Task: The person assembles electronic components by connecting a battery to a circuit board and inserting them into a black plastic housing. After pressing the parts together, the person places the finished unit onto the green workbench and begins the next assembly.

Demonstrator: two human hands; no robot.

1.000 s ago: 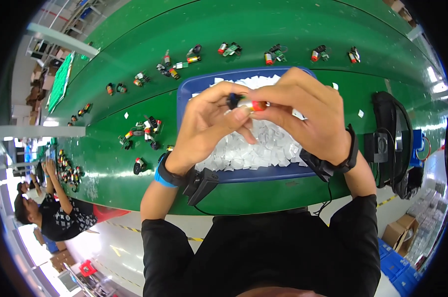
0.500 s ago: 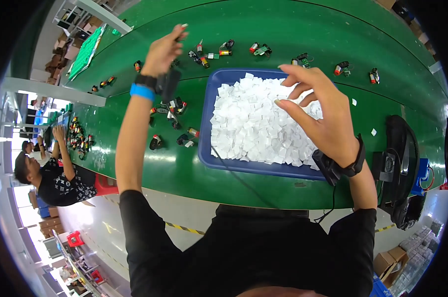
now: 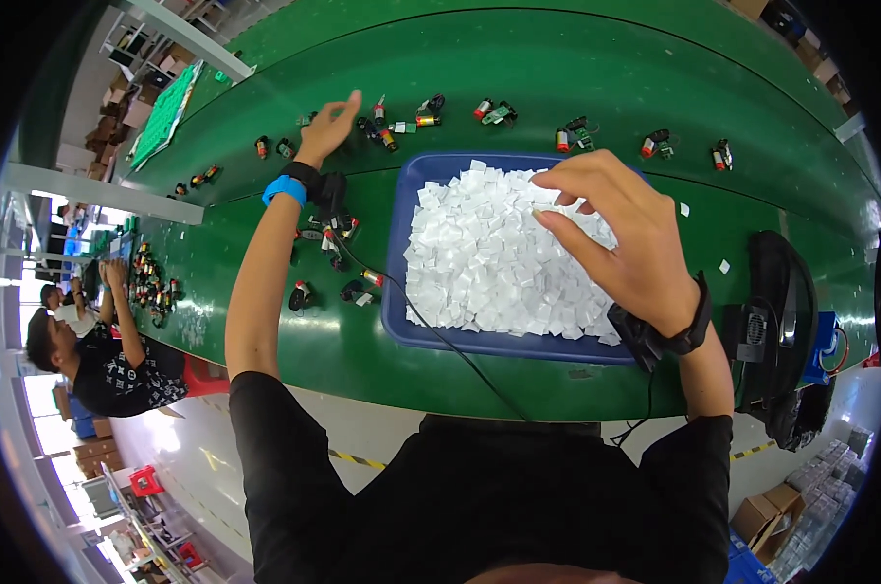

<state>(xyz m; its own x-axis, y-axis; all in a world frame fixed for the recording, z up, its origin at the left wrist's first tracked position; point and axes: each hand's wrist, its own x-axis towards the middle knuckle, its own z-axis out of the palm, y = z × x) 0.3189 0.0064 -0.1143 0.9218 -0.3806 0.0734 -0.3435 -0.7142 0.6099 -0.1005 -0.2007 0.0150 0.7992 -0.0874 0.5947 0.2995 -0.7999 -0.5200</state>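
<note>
My left hand (image 3: 329, 134) reaches over the green workbench with its fingers stretched out and apart, nothing visible in them. Beside it lies a small circuit board (image 3: 307, 119), partly hidden by the hand. Just right of the fingertips is a cluster of small electronic assemblies (image 3: 386, 136), red and yellow cylinders wired to boards. My right hand (image 3: 620, 238) hovers above a blue tray (image 3: 395, 292) heaped with small white square pieces (image 3: 499, 253). Its thumb and index finger curve toward each other with a gap between them, and no object shows there.
More assemblies (image 3: 576, 134) are spaced along the far strip of the workbench (image 3: 518, 58), with others (image 3: 328, 238) left of the tray. A black cable (image 3: 450, 346) crosses the tray's near left corner. At right stand a black bag (image 3: 776, 321) and a blue device (image 3: 825, 346). A co-worker (image 3: 119, 360) sits at left.
My left hand has come down and nearer, its fingers now extended beside the assemblies. My right hand keeps its curved pose over the tray. The whole view has shifted slightly.
</note>
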